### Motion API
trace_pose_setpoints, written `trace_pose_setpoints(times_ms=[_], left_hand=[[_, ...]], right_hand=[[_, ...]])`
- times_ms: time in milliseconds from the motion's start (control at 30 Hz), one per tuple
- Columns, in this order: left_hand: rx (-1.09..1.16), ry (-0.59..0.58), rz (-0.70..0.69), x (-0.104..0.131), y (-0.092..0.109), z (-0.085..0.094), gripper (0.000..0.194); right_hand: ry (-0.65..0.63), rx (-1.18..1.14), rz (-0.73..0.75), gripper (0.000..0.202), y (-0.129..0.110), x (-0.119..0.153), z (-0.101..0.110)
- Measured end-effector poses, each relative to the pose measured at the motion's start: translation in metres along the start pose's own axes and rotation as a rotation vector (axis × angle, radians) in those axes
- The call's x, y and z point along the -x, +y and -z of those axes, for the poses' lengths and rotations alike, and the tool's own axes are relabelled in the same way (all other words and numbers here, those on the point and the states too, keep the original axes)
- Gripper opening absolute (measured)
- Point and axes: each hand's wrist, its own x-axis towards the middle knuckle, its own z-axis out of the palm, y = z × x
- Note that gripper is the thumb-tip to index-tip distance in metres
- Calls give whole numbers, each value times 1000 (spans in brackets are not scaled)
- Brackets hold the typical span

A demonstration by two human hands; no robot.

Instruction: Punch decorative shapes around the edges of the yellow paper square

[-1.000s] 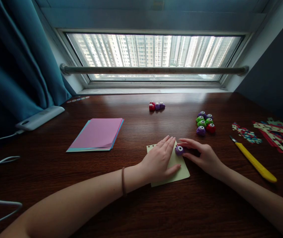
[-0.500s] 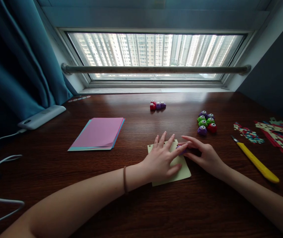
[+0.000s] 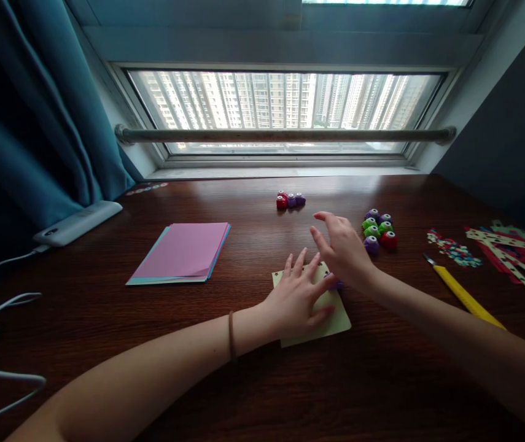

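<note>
Near the middle of the counter (image 3: 244,396), the right hand (image 3: 344,250) has come away from the small purple punch (image 3: 338,283), which it was gripping half a second ago, and now hangs forward of the pale yellow paper (image 3: 338,319). That seems to leave the left hand (image 3: 292,302) alone to steady both paper and punch, so the work on that edge looks briefly paused. The left hand has stayed where it was, palm down with its fingers fanned wide on the sheet; the index finger reaches over to the punch and appears to rest on it, covering much of it. The punch sits at the paper's far right corner. On the right hand, thumb and index finger are a modest gap apart with nothing visible between them; the other fingers are partly hidden. That hand is between two groups of punches, a red-and-purple cluster (image 3: 291,201) farther off and a mixed green, purple and red group (image 3: 373,231) to its right, apparently touching neither.
</note>
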Motion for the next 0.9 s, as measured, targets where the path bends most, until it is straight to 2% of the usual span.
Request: trace_pose_setpoints(times_ms=[100, 233, 433, 900], left_hand=[[0, -10, 2, -1, -1, -1, 59], [-21, 10, -8, -1, -1, -4, 64], [-31, 1, 8, 0, 0, -3, 68], [-12, 6, 25, 1, 1, -3, 59]], right_hand=[[-54, 228, -4, 38, -13, -6, -23], [-137, 313, -39, 38, -13, 1, -39], [-207, 280, -29, 35, -6, 1, -40], [-306, 175, 30, 32, -2, -3, -44]])
